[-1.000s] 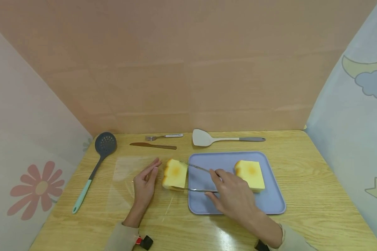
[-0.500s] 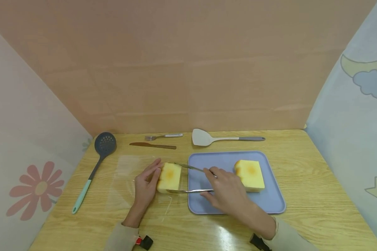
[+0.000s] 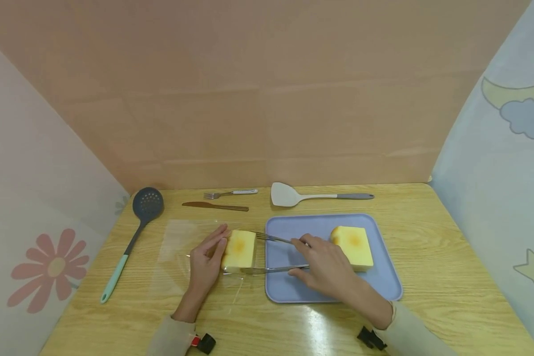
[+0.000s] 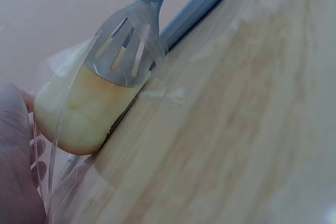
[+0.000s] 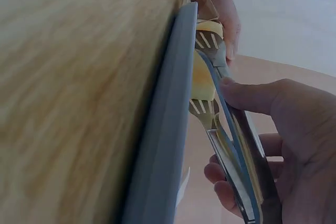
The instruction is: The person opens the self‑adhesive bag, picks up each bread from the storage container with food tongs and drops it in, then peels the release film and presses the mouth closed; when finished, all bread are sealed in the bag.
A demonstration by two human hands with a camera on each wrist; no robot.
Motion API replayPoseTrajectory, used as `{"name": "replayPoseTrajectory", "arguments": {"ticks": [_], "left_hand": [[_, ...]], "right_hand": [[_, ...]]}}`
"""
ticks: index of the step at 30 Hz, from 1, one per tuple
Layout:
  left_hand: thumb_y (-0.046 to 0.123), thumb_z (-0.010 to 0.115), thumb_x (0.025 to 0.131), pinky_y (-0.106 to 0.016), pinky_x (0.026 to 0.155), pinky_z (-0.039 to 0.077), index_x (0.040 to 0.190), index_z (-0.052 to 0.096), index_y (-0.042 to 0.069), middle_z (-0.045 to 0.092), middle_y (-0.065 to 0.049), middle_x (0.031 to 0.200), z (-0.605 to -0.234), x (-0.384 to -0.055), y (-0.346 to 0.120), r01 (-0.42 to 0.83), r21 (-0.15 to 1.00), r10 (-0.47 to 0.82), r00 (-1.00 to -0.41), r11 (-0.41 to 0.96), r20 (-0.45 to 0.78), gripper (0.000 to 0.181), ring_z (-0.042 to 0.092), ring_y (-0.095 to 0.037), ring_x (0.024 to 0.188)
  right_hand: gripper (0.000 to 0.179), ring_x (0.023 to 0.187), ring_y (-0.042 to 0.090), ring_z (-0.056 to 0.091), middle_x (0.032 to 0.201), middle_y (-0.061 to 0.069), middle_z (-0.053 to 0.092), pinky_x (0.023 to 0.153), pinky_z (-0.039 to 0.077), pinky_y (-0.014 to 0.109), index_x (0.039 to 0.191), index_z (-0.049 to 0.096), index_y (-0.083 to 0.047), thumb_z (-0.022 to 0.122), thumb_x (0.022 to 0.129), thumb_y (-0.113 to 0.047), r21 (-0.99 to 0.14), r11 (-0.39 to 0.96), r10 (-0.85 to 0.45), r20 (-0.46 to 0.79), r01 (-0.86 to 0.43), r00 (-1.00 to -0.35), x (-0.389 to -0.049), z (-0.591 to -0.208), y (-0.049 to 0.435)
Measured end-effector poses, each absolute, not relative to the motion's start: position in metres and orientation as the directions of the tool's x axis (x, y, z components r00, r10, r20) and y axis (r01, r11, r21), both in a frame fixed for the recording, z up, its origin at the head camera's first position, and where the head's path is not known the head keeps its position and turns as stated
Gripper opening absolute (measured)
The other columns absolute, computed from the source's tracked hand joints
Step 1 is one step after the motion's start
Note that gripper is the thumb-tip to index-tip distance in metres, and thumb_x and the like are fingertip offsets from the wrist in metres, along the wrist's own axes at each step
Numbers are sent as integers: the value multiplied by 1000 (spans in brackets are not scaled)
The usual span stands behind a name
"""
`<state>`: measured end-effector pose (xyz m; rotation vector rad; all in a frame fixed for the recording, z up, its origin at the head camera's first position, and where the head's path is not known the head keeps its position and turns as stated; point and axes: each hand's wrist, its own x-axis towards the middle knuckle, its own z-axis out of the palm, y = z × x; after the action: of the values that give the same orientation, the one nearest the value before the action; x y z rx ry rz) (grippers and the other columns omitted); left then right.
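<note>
Steel tongs [image 3: 285,269], held in the right hand's [image 3: 331,267] grip, clasp a bread slice [image 3: 241,249] within clear plastic [image 3: 175,242], left of the blue tray [image 3: 293,291]. The left hand [image 3: 206,259] extends straight fingers just beside the slice.

No lettering, brand or number can be read, the marks on the white fork handle [image 3: 245,192] being too small to tell.

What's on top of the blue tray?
One bread block sits on the blue tray. The right hand holds tongs over it; the surface beneath the bread block is covered.
</note>
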<state>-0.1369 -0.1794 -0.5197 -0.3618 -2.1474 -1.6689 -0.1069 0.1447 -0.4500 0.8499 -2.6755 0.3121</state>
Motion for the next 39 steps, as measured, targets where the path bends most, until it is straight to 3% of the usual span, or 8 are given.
{"name": "replayPoseTrajectory", "arguments": {"ticks": [5,13,22,30,37,39], "left_hand": [[-1,68,109,-20,118,46,126,80,-5,69,-22,148,-520,-138,-179,435,864,-15,-891,253,454,21,60,-46,144],[-2,67,109,-19,118,45,125,79,-6,68,-21,149,-512,-138,-175,460,843,11,-879,278,477,21,58,-49,144],[1,71,107,-21,121,41,122,82,0,70,-19,146,-501,-138,-173,496,779,34,-850,384,525,19,62,-47,142],[3,70,109,-45,121,42,121,82,0,69,-21,146,-495,-135,-176,459,788,82,-879,411,470,18,57,-45,147],[2,72,107,-37,126,37,118,83,-1,73,-21,141,-486,-132,-169,483,777,50,-860,404,509,16,60,-46,144],[1,72,107,-40,126,38,117,83,-2,73,-21,139,-485,-132,-168,493,766,56,-853,413,519,15,62,-47,141]], "right_hand": [[72,81,19,73,118,7,78,56,56,29,130,80,-8,101,77,-52,-76,790,-531,414,-609,-740,-110,-453,147],[74,83,20,73,117,8,78,66,62,34,131,80,-6,102,75,-50,-82,764,-540,461,-640,-704,-111,-453,142],[74,85,20,73,115,8,76,64,60,33,132,78,-5,98,81,-53,-108,774,-546,387,-624,-743,-113,-455,132],[70,87,21,75,116,7,77,65,62,34,133,79,-8,97,82,-52,-135,780,-523,396,-612,-754,-114,-457,132],[67,86,20,77,116,5,78,61,59,30,132,79,-8,93,86,-55,-142,784,-518,386,-604,-763,-114,-458,130],[67,85,20,77,115,5,78,60,58,30,132,79,-8,93,86,-55,-144,787,-516,378,-599,-769,-114,-458,130]]}}
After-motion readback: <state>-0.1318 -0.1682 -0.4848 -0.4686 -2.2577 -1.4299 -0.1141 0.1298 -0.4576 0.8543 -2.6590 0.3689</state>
